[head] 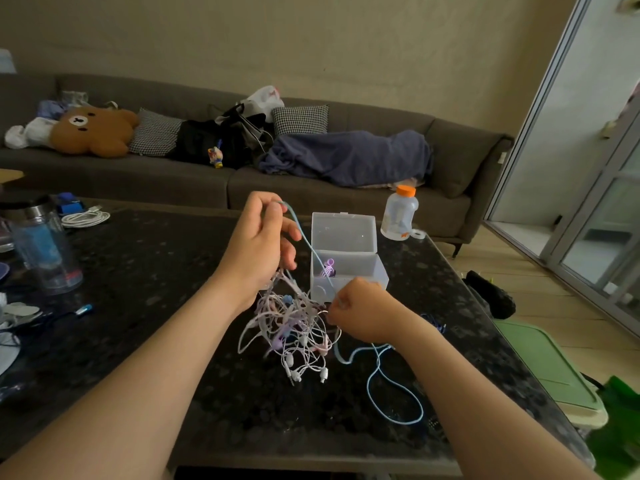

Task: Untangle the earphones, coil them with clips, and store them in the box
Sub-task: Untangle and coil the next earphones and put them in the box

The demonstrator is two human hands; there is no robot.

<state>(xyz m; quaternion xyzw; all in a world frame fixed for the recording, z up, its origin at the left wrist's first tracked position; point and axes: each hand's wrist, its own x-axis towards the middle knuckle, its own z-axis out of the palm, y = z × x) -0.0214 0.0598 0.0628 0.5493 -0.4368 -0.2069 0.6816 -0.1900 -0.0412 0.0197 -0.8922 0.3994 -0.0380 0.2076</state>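
Left hand (pixel 258 239) fingers pinch thin light-blue earphone cable (pixel 302 235), raised. Right hand (pixel 360 310) fingers curled round same cable, beside tangled white-pink-purple earphone bundle (pixel 294 327) on dark speckled counter (pixel 138 271). Clear plastic box (pixel 346 237), lid open, just behind.

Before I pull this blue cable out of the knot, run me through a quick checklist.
1. Left hand grip on the blue cable: pinched at the top, ok.
2. Right hand grip: curled round the same cable beside the tangle, ok.
3. Blue cable free of the tangle: cannot tell, the right hand hides the crossing.
4. Slack: loose loop lying on the table, ok.
5. Box lid open, one purple coil inside, room left: ok.
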